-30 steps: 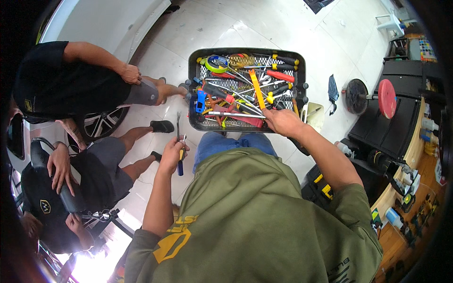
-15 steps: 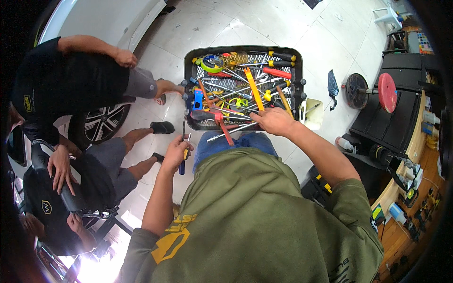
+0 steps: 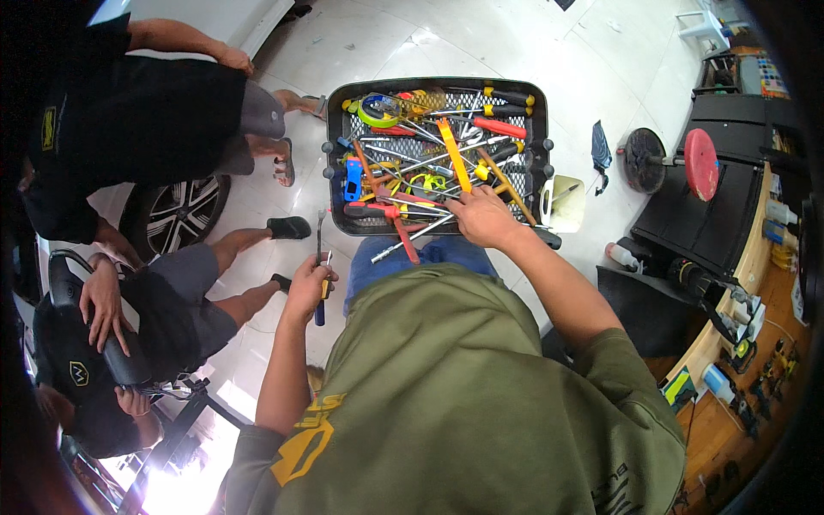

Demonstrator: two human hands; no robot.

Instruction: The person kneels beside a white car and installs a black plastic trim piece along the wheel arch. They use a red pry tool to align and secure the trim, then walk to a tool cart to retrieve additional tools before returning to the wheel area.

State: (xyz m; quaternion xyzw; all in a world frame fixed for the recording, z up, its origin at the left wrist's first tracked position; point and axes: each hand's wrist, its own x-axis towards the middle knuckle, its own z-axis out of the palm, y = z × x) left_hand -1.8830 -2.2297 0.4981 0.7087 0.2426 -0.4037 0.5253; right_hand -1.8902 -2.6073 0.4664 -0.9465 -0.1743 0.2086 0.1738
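Observation:
My left hand point(image 3: 306, 287) is closed round a couple of hand tools point(image 3: 319, 311), one with a long dark shaft and a blue-and-yellow handle, left of my jeans. My right hand point(image 3: 482, 219) reaches into a black mesh tray point(image 3: 330, 193) of jumbled tools at its near edge, fingers curled among metal shafts just below an orange pry bar point(image 3: 450, 154); whatever they grip is hidden. A red-and-black handle point(image 3: 365, 209) and a red tool point(image 3: 405, 236) lie over the near rim, beside a blue tool point(image 3: 353, 178).
Two people point(image 3: 172, 112) point(image 3: 189, 305) are at the left by a white car point(image 3: 249, 17) and wheel point(image 3: 172, 215). Right are a red weight disc point(image 3: 702, 163), black cases point(image 3: 704, 223) and a cluttered wooden bench point(image 3: 738, 403). A pale container point(image 3: 568, 206) sits beside the tray.
Several tools in the tray have shifted, with red ones and a silver shaft now over the near rim. My right hand has moved slightly left and up; one person's legs have shifted.

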